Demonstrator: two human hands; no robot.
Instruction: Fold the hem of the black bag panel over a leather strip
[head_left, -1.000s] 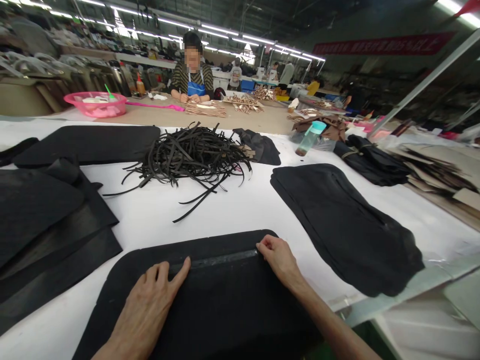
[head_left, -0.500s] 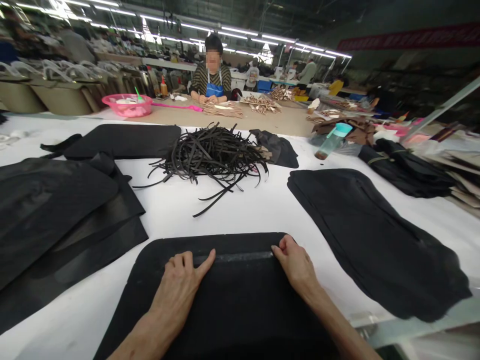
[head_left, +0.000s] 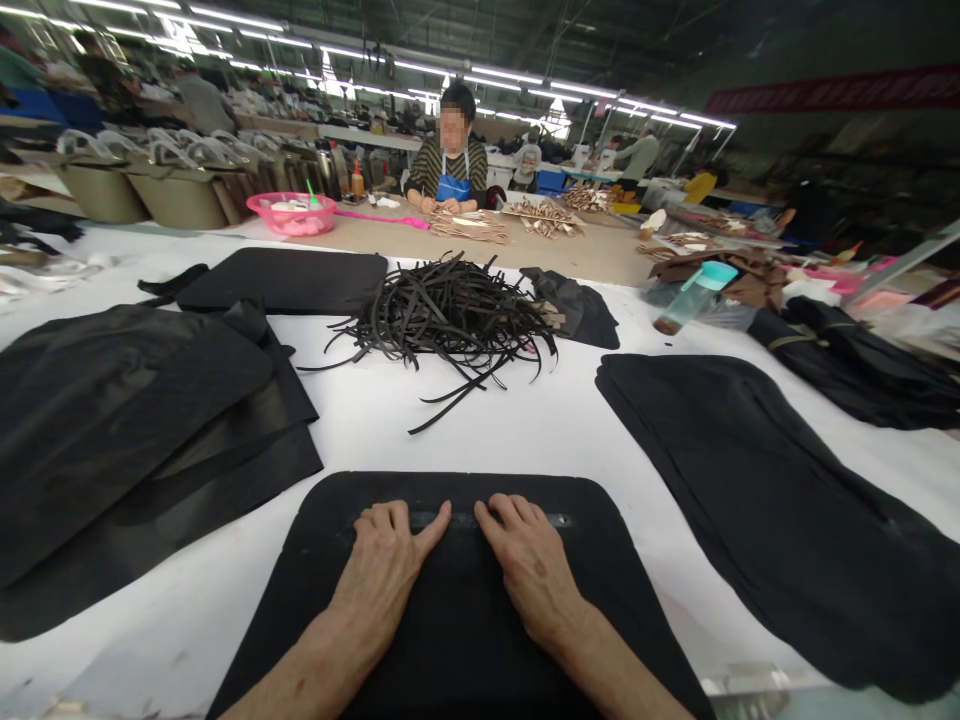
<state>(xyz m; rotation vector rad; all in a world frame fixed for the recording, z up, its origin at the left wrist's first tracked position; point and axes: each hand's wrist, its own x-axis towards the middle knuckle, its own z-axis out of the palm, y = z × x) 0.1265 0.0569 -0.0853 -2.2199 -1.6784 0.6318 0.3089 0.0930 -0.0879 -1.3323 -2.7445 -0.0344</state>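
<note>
A black panel with rounded upper corners (head_left: 480, 630) lies flat at the table's near side. Across its upper part runs a narrow, slightly shiny strip (head_left: 559, 520). My left hand (head_left: 382, 560) rests on the panel, thumb stretched out onto the strip and fingers bent over its left part. To the right, my right hand (head_left: 529, 560) presses on the same strip with thumb and fingers apart. The thumbs point towards each other with a short gap between them. Both palms cover parts of the panel, and the fingers hide stretches of the strip.
Beyond the panel lies a heap of thin black strips (head_left: 457, 310). Black sheets (head_left: 127, 400) are piled left, and stacked black pieces (head_left: 757, 480) lie right. A bottle with a turquoise lid (head_left: 697, 295) lies tilted behind. Across the table sits a person (head_left: 450, 170) near a pink basin (head_left: 292, 215).
My right hand has moved left from the strip's right end, its fingers opening out of a pinch onto the strip. My left hand stays at the strip's left part. The view has shifted slightly.
</note>
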